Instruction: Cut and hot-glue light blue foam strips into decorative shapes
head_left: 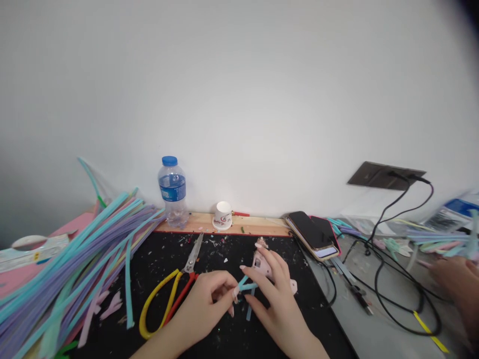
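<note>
Near the front of the black mat (224,334), my left hand (217,296) pinches the end of a light blue fuzzy strip (247,286) between thumb and fingers. My right hand (271,294) has its fingers bent round the strip's other side, where it forms a narrow V. Partly under the right hand lies a pink glue gun (262,264), its tip pointing away. A flat bluish stick (250,308) shows below the strip, between the hands. Scissors (191,262) with yellow and red handles rest open just left of my left hand.
Fuzzy strips (97,249) pile up at the left. Along the wall stand a water bottle (173,192) and a paper cup (223,214). Phones (312,232) and black cables (377,279) lie to the right. Another person's hand (454,274) is at the right edge.
</note>
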`<action>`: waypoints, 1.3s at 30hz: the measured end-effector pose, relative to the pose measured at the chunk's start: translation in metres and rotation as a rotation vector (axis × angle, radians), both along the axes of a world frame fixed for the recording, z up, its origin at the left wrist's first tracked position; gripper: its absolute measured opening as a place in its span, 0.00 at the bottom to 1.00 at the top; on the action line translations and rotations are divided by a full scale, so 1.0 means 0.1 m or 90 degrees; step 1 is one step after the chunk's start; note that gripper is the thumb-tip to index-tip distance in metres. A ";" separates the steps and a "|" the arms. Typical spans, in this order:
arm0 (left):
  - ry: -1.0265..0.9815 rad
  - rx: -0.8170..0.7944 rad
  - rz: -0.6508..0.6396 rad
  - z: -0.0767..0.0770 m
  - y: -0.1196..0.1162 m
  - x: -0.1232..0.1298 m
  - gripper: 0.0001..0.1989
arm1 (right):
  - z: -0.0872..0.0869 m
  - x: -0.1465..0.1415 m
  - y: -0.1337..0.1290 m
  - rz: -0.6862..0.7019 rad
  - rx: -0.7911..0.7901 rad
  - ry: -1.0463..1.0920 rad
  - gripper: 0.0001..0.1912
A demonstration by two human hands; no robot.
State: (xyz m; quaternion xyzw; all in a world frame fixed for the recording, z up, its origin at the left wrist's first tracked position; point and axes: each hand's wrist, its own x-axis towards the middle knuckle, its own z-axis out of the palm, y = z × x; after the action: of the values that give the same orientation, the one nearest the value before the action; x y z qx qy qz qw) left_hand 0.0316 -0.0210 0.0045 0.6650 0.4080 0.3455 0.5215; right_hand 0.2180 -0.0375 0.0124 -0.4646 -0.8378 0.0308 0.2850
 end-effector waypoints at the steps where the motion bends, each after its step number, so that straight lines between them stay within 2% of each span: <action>1: 0.000 -0.005 -0.002 0.00 0.00 0.00 0.08 | -0.02 0.00 0.01 -0.004 0.013 -0.001 0.23; 4: -0.029 -0.036 -0.006 0.01 0.01 0.01 0.07 | -0.07 0.01 0.03 -0.007 0.038 0.006 0.18; 13: -0.101 -0.106 -0.019 0.00 0.04 0.02 0.08 | -0.08 0.02 0.04 0.000 0.074 0.035 0.15; 35: -0.058 -0.061 -0.003 -0.01 0.04 -0.01 0.06 | -0.08 0.04 0.06 0.017 0.047 0.077 0.13; 39: -0.017 -0.039 -0.004 0.00 0.04 -0.02 0.07 | -0.08 0.04 0.06 0.015 0.037 0.075 0.12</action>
State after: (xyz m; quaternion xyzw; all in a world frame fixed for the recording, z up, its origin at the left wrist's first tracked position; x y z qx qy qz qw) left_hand 0.0299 -0.0174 0.0046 0.6452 0.4094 0.3403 0.5481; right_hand 0.2216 -0.0313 0.0047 -0.4438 -0.8255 0.0371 0.3467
